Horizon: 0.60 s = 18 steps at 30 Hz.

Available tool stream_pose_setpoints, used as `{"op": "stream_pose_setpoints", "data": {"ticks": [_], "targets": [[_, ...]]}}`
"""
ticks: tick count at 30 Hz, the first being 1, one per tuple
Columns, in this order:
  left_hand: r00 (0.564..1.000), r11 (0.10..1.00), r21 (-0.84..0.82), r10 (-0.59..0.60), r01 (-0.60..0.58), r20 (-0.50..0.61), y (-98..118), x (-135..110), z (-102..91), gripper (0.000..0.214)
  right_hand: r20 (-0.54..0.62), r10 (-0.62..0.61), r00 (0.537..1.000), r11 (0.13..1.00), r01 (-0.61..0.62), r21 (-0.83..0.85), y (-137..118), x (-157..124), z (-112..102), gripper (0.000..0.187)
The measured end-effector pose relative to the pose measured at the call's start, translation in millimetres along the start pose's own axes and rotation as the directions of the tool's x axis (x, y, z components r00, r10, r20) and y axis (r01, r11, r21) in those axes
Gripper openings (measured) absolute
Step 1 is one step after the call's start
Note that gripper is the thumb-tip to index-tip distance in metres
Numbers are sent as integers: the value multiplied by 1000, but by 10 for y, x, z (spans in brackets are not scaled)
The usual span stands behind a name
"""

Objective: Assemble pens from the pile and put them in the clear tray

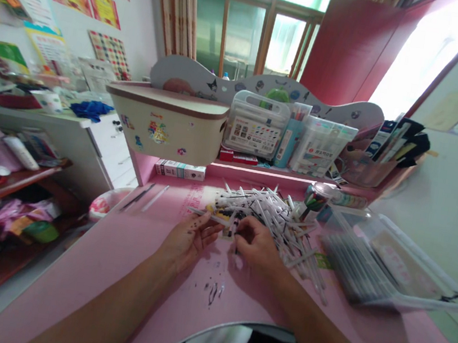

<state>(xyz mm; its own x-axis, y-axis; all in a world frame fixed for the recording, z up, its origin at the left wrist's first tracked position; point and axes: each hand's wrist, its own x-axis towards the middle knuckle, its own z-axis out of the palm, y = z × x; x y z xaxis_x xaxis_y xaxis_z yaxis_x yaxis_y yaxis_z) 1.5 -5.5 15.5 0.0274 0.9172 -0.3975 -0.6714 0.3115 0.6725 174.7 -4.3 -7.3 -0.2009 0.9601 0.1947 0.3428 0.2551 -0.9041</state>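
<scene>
A heap of several white pens lies on the pink desk. My left hand rests at the heap's near left edge, fingers pinched on the end of a white pen. My right hand sits just right of it, fingers curled around a small dark pen part. The two hands nearly touch. Dark ink marks stain the desk below them.
A clear plastic box lies open at right. A small jar stands behind the heap. Marker cases and a cream drawer box line the back shelf. Loose pens lie at left. Cluttered shelves stand left of the desk.
</scene>
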Motion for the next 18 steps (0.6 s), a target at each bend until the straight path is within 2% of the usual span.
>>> {"op": "stream_pose_setpoints", "data": {"ticks": [2, 5, 9, 18], "targets": [[1000, 1000, 0, -2, 2, 3, -16, 2, -1, 10, -30, 51, 998, 982, -45, 183, 26, 27, -23, 10], [1000, 1000, 3, 4, -4, 19, -43, 12, -5, 12, -48, 78, 996, 949, -60, 309, 26, 43, -45, 17], [999, 1000, 12, 29, -29, 38, -84, 23, 0, 13, -37, 84, 996, 936, -66, 346, 1, 32, -48, 17], [999, 999, -16, 34, -34, 34, -121, 7, 41, 15, -82, 70, 994, 949, -41, 313, -10, 25, -49, 13]]}}
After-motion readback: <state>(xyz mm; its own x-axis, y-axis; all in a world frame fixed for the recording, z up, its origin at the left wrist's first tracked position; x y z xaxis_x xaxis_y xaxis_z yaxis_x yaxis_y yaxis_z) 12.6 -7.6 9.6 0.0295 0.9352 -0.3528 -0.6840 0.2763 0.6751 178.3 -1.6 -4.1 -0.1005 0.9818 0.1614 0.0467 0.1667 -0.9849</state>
